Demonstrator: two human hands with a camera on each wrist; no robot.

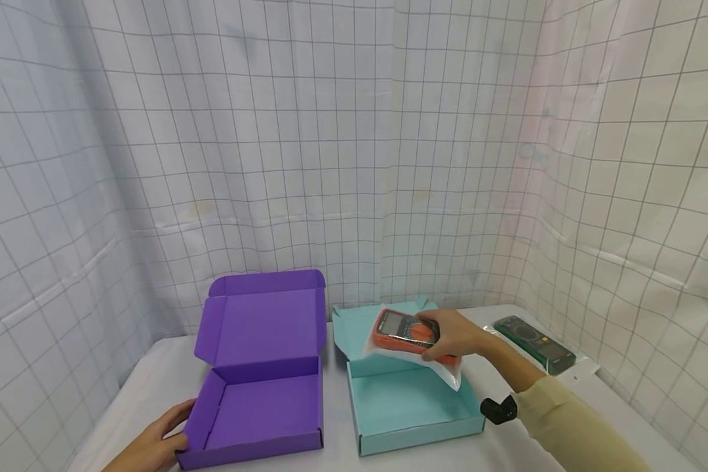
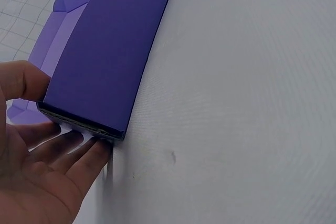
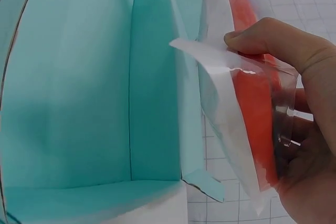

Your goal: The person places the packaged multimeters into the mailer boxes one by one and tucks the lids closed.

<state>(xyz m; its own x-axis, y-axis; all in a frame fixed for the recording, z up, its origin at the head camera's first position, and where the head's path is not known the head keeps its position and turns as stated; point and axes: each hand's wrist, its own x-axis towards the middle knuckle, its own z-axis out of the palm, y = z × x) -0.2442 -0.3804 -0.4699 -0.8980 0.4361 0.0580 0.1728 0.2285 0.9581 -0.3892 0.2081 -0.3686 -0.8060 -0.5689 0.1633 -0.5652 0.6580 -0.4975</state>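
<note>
My right hand (image 1: 453, 333) grips an orange multimeter (image 1: 410, 330) in a clear plastic bag, holding it above the back part of an open teal box (image 1: 410, 401). In the right wrist view, the thumb presses one side of the orange multimeter (image 3: 255, 124) and the fingers wrap the other. At the near left corner of an open purple box (image 1: 265, 410), my left hand (image 1: 156, 440) holds on. The left wrist view shows the thumb of that hand (image 2: 47, 166) at the rim of the purple wall (image 2: 110, 56) and the fingers against its outside corner.
A green and black multimeter (image 1: 533, 343) in a clear bag lies on the white table (image 1: 147, 377) at the right, beyond my right forearm. Both boxes have raised lids at the back. A white gridded curtain (image 1: 354, 144) surrounds the table.
</note>
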